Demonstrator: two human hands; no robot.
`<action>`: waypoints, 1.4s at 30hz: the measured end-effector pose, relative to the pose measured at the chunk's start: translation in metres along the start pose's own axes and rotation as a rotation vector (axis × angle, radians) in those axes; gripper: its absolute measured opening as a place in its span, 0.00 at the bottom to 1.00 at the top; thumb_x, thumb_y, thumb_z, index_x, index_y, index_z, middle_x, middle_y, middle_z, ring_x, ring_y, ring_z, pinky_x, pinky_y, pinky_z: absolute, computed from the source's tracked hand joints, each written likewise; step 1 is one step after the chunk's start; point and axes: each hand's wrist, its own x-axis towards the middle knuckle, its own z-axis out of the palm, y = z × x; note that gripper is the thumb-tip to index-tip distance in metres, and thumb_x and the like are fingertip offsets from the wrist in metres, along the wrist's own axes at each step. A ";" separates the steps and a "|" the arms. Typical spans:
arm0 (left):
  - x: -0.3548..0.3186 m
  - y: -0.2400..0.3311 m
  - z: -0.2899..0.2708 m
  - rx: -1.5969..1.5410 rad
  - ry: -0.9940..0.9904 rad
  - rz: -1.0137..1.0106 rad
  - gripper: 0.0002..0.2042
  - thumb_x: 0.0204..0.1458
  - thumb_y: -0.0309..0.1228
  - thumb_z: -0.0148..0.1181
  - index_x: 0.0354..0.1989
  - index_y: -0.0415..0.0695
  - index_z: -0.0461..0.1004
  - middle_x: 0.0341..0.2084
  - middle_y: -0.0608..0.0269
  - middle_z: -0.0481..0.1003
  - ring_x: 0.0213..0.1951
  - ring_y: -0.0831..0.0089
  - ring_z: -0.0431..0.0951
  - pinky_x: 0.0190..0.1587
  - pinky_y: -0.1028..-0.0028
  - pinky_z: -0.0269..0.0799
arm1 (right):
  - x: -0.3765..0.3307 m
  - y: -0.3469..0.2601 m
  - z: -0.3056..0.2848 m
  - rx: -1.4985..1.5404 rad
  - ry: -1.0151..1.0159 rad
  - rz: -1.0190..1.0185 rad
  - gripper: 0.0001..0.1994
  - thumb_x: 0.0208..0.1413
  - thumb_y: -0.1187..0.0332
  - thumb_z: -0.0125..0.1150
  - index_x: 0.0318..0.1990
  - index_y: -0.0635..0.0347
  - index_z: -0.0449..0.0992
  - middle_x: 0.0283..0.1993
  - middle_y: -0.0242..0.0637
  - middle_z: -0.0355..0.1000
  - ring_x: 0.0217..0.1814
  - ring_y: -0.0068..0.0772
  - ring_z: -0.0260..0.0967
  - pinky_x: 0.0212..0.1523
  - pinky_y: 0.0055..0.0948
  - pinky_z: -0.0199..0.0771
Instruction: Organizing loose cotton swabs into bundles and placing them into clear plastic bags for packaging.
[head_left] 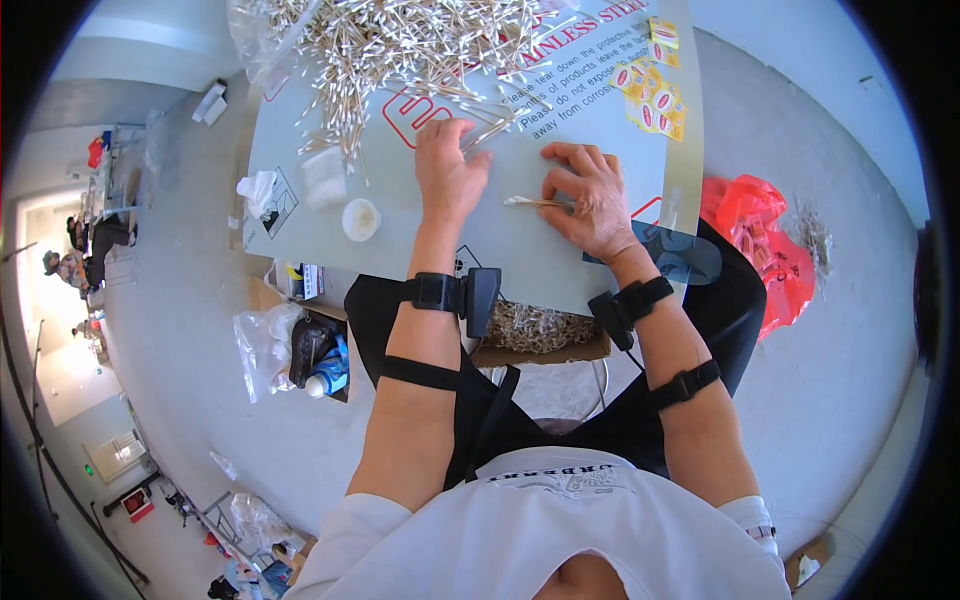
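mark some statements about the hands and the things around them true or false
1. The right hand has at least one cotton swab at its fingers. True.
2. The round white container is right of the right hand. False: the round white container is left of the left hand.
3. A swab heap lies beyond both hands. True.
4. The red bag is on the table. False: the red bag is off the right side of the table.
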 end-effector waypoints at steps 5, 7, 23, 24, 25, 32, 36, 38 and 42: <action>-0.009 -0.005 0.000 0.093 -0.036 0.131 0.14 0.34 0.21 0.68 0.31 0.47 0.76 0.32 0.63 0.72 0.41 0.58 0.71 0.46 0.62 0.67 | 0.001 -0.002 0.000 0.002 0.002 0.001 0.08 0.34 0.67 0.66 0.25 0.52 0.73 0.53 0.29 0.70 0.56 0.37 0.63 0.57 0.39 0.58; -0.009 -0.002 0.000 0.059 -0.035 0.106 0.13 0.34 0.21 0.68 0.31 0.47 0.76 0.32 0.64 0.72 0.41 0.59 0.70 0.46 0.62 0.66 | 0.000 0.000 0.000 0.000 0.004 0.002 0.09 0.34 0.66 0.66 0.25 0.52 0.73 0.53 0.29 0.70 0.56 0.37 0.63 0.57 0.39 0.58; -0.015 0.012 -0.001 0.076 -0.022 0.078 0.14 0.34 0.23 0.67 0.33 0.46 0.75 0.34 0.61 0.72 0.43 0.58 0.70 0.47 0.62 0.66 | 0.000 -0.002 -0.001 0.028 0.012 0.046 0.10 0.32 0.66 0.68 0.23 0.52 0.73 0.50 0.32 0.68 0.54 0.36 0.64 0.54 0.38 0.58; -0.016 0.012 0.000 0.076 -0.022 0.077 0.14 0.34 0.23 0.67 0.33 0.46 0.75 0.34 0.61 0.72 0.43 0.58 0.70 0.47 0.62 0.66 | 0.000 -0.003 0.000 0.036 0.025 0.047 0.10 0.32 0.66 0.68 0.23 0.52 0.73 0.51 0.32 0.67 0.53 0.36 0.64 0.54 0.38 0.59; -0.017 0.012 0.000 0.069 -0.044 0.074 0.14 0.34 0.23 0.67 0.33 0.46 0.75 0.34 0.62 0.72 0.43 0.58 0.70 0.47 0.62 0.66 | -0.001 -0.002 0.000 0.036 0.025 0.046 0.10 0.32 0.66 0.68 0.23 0.52 0.73 0.51 0.32 0.67 0.53 0.36 0.64 0.54 0.38 0.59; -0.019 0.024 0.004 0.099 -0.115 0.147 0.13 0.35 0.22 0.68 0.32 0.46 0.77 0.33 0.64 0.73 0.41 0.61 0.71 0.46 0.65 0.68 | -0.001 0.000 0.001 0.028 0.030 0.038 0.10 0.31 0.67 0.69 0.24 0.52 0.74 0.55 0.31 0.67 0.54 0.36 0.64 0.55 0.37 0.59; -0.013 0.025 0.004 0.094 -0.138 0.172 0.14 0.35 0.21 0.68 0.34 0.46 0.78 0.34 0.63 0.72 0.41 0.60 0.71 0.47 0.64 0.68 | -0.001 0.000 0.001 0.029 0.028 0.044 0.10 0.30 0.68 0.69 0.24 0.52 0.74 0.55 0.31 0.67 0.55 0.36 0.64 0.55 0.37 0.60; -0.009 0.026 0.004 0.031 -0.088 0.127 0.15 0.34 0.21 0.69 0.35 0.46 0.78 0.35 0.63 0.71 0.42 0.59 0.70 0.48 0.64 0.67 | 0.000 -0.003 0.000 0.038 0.013 0.058 0.10 0.30 0.68 0.69 0.24 0.52 0.74 0.55 0.31 0.67 0.55 0.36 0.64 0.55 0.37 0.60; -0.005 0.026 0.004 0.061 -0.097 0.203 0.14 0.33 0.23 0.70 0.32 0.47 0.77 0.36 0.64 0.70 0.43 0.59 0.68 0.48 0.61 0.64 | 0.000 -0.002 -0.001 0.042 -0.003 0.073 0.10 0.30 0.68 0.68 0.24 0.52 0.74 0.56 0.31 0.67 0.56 0.37 0.64 0.55 0.38 0.60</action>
